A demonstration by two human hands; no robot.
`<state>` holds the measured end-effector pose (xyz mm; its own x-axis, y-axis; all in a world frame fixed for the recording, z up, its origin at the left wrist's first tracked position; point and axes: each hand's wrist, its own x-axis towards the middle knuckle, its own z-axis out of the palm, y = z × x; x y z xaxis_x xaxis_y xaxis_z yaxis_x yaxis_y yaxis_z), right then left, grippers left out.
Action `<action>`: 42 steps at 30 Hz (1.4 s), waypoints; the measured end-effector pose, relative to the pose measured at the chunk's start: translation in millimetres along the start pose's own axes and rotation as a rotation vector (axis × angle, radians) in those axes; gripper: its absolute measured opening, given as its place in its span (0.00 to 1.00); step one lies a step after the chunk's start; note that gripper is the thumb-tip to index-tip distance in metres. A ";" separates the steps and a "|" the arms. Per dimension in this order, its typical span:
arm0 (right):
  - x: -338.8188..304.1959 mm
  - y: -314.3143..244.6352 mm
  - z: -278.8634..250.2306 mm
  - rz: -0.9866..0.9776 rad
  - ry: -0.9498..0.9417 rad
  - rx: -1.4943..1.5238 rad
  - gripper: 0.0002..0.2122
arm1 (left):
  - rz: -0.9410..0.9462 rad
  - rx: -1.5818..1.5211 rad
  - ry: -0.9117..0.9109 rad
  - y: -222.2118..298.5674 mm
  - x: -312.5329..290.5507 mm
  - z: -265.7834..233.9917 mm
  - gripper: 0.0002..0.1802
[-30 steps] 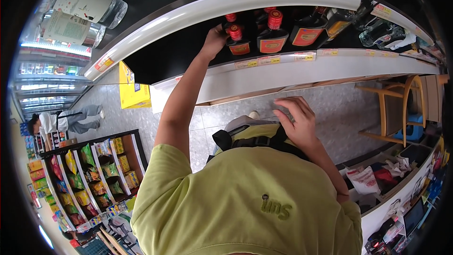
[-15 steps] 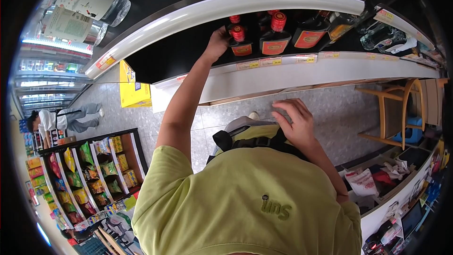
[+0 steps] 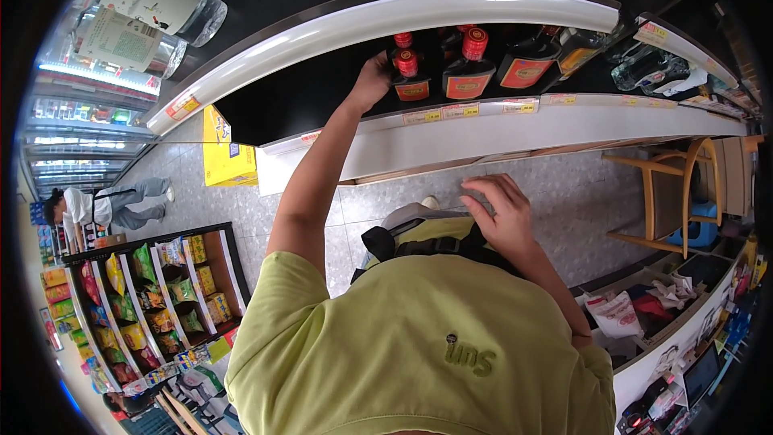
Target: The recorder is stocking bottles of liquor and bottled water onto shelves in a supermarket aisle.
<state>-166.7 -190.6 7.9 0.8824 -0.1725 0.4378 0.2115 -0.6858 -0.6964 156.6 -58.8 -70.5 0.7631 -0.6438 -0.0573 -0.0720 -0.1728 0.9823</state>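
My left hand [image 3: 372, 83] reaches onto the dark shelf at the left side of the front dark liquor bottle [image 3: 412, 90], which has a red cap and an orange-red label. The fingers curl against this bottle, with their tips hidden behind it. Close behind it shows the red cap of another bottle [image 3: 403, 39]. To the right stand a second red-capped bottle [image 3: 469, 84] and a wider dark bottle [image 3: 527, 72] with a red label. Below the shelf, in front of my body, my right hand [image 3: 503, 208] hangs with bent fingers, thumb apart and nothing in it.
A white shelf edge [image 3: 451, 134] with price tags runs under the bottles; a pale upper shelf edge [image 3: 386, 22] curves above. Wooden chair [image 3: 684, 185] at right, yellow box [image 3: 228, 149] at left, snack rack [image 3: 161, 298] lower left. Another person [image 3: 105, 203] stands far left.
The whole view has shifted very slightly. My left hand stays at the same bottle, and my right hand keeps nearly the same place and shape.
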 end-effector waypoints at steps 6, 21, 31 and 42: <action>-1.8 -0.7 0.5 -0.007 -0.003 -0.009 0.10 | 0.030 0.054 -0.006 -3.3 2.6 -2.9 0.12; -7.6 -1.7 -0.8 0.012 -0.037 -0.013 0.10 | 0.028 0.057 0.013 2.6 -2.8 -5.9 0.14; -10.8 -3.0 -0.1 0.015 -0.052 -0.013 0.10 | 0.046 0.128 0.059 -7.9 -13.0 -17.5 0.19; -11.3 -3.8 0.7 0.034 -0.039 0.004 0.09 | 0.075 -0.079 0.302 10.2 -68.2 0.4 0.23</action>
<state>-177.2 -185.5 5.2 0.9049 -0.1681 0.3911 0.1823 -0.6773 -0.7128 103.6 -16.9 -56.7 0.9144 -0.4005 0.0600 -0.0947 -0.0674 0.9932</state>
